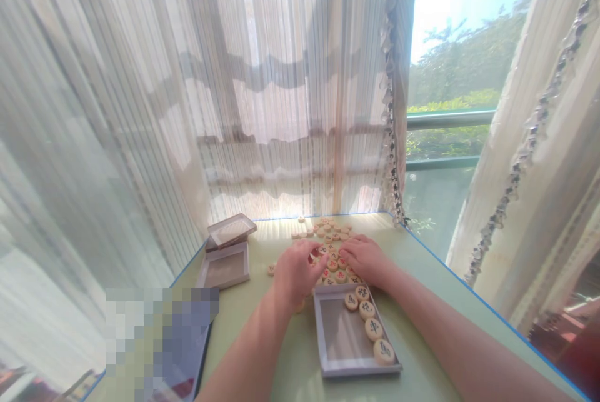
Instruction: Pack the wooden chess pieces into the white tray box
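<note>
Round wooden xiangqi pieces (340,276) with red or black characters lie in a loose pile on the pale green table. At the pile's left side, my left hand (294,269) curves its thumb and forefinger around a black-marked xiangqi piece (323,251). My right hand (364,258) rests along the pile's right side, fingers stretched out and touching pieces there. Just nearer than both hands is a shallow open box (340,333). Inside it, several black-marked pieces (374,329) line the right side, with one beside them near the far end.
An empty box half (227,267) and another tray-like box part (232,230) sit at the table's left edge. A flat dark-edged object (185,342), partly pixelated, lies at front left. Sheer curtains (281,89) hang behind the table, with a railing (450,119) outside.
</note>
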`<state>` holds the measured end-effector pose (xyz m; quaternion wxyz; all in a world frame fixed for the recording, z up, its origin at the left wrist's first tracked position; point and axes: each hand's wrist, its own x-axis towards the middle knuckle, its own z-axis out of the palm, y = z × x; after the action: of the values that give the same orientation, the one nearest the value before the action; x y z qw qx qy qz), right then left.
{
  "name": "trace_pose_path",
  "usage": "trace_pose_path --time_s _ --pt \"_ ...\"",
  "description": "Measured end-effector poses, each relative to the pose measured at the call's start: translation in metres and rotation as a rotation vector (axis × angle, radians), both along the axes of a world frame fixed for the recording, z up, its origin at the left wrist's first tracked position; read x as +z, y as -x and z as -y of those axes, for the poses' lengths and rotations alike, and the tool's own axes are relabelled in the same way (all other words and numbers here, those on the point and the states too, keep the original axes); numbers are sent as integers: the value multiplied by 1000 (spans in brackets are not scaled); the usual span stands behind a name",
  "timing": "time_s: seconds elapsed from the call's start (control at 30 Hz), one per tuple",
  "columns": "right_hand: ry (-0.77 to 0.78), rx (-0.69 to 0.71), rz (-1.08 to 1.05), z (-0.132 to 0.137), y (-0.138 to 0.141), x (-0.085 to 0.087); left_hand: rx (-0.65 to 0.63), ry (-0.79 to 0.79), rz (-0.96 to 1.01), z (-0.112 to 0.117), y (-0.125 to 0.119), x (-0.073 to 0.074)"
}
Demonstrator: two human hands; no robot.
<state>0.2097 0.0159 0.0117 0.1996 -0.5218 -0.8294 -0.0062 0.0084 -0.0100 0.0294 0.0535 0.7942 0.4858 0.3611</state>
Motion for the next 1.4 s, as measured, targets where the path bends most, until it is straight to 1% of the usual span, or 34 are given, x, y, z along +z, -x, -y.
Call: trace_pose_path --time_s 0.1,0.17,0.23,0.3,0.4,0.47,0.6,0.7,0.77,0.8,0.83,0.9,0.93,1.03,1.1,1.17,1.23,1.3,1.4 --pt "-43 -33 -52 -4 -2 -2 3 7 16 -1 1 -1" --pt "-50 -91 -75 -14 -2 -1 -4 24 17 -2 2 -2" --pt "-33 -139 -28 -28 -1 3 -16 40 9 -3 2 -3" --pt "-11 -93 78 -42 1 8 -23 43 4 -4 2 -4" --pt "27 -95 138 -58 7 13 -39 30 23 -6 3 -3" --pt "45 -96 143 -64 13 12 -61 27 58 -7 4 -3" --pt "55 -113 81 -68 23 10 -81 41 123 -9 9 -3" --pt "38 -160 17 -61 23 14 -96 48 161 -7 9 -2" --pt "18 -211 -52 -50 18 18 -106 54 179 -4 6 -1" --pt "28 -230 -81 -42 14 19 -129 69 166 -2 4 0" --pt "61 -230 -157 -33 10 18 -139 74 146 0 2 0" --pt "64 -199 -280 -14 3 13 -183 84 64 6 -2 0" --pt "41 -192 -336 -5 -1 8 -207 93 14 10 -4 0" --pt "-92 -216 -457 12 -8 -10 -300 159 -135 19 -5 0" --pt "-151 -248 -523 15 -10 -19 -347 200 -208 22 -4 -1" --pt "-157 -266 -551 13 -10 -23 -352 226 -256 22 -2 -2" --pt "-110 -245 -541 10 -9 -22 -321 249 -276 21 0 -2" --pt "-65 -195 -522 9 -8 -19 -300 263 -286 19 1 -1" --pt "-63 -130 -492 13 -6 -13 -288 253 -298 21 1 4"
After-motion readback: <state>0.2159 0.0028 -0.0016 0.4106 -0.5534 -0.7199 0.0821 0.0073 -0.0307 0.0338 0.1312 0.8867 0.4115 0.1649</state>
